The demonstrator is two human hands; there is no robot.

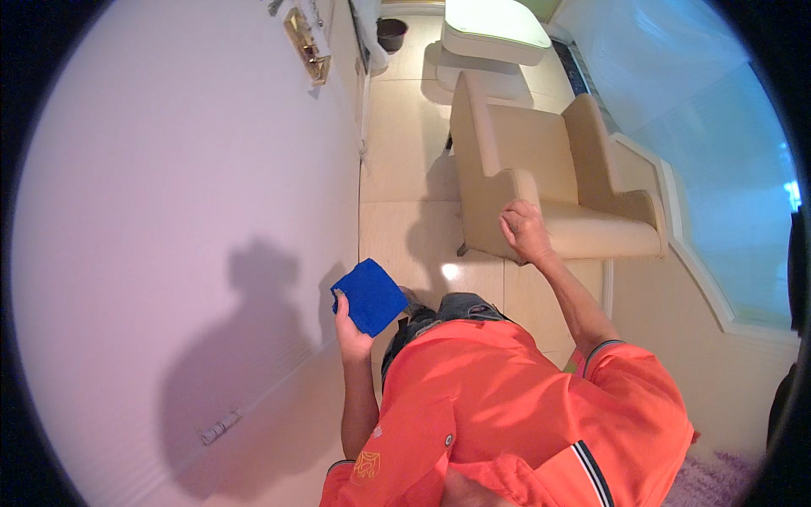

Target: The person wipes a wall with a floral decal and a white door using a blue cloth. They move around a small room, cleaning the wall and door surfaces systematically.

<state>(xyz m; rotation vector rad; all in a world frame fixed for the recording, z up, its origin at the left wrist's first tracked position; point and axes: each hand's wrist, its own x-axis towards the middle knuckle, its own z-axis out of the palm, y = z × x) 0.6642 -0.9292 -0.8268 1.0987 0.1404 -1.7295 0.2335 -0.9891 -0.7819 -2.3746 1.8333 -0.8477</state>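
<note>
In the head view a folded blue cloth (pixel 370 298) lies in my left hand (pixel 352 329), with the thumb over its left edge. That hand is low at the left, near a white door (pixel 190 158). My right hand (pixel 524 229) is held in front of the near arm of a beige armchair (pixel 494 209), its fingers curled in and nothing seen in them. Whether it touches the chair I cannot tell.
A brass door handle (pixel 307 47) and a hinge (pixel 220 427) are on the door. Beyond the armchair stands a white table (pixel 497 28), with a dark bucket (pixel 391 35) to its left. Bluish glass (pixel 722 184) runs along the right. The floor is pale tile (pixel 405 171).
</note>
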